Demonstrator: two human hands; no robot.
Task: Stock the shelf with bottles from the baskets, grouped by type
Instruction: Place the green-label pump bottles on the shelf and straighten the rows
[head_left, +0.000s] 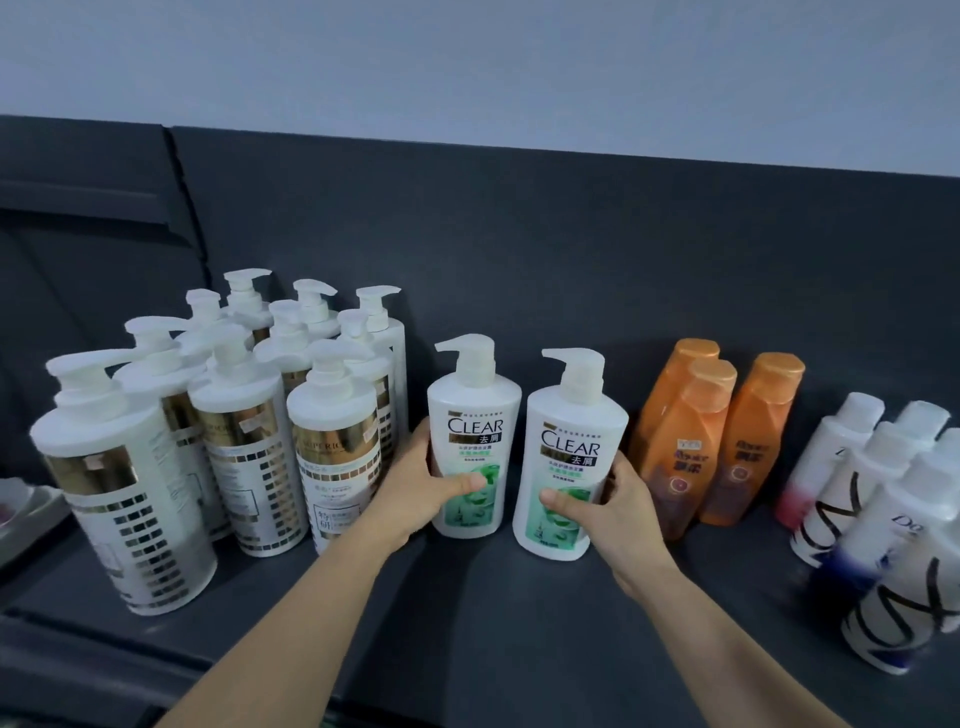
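Note:
Two white pump bottles with green "CLEAR" labels stand upright side by side on the dark shelf (467, 613). My left hand (421, 493) grips the left CLEAR bottle (474, 415) low on its body, thumb across the front. My right hand (613, 506) grips the right CLEAR bottle (571, 441) the same way. Left of them stands a group of several white pump bottles with gold labels (244, 441). To the right stand three orange bottles (711, 441), then several white Dove bottles (883, 499). No basket is in view.
The shelf's dark back panel (519, 249) rises behind all the bottles, with a pale wall above it. Bare shelf floor lies in front of the CLEAR bottles. A grey object (21, 504) shows at the far left edge.

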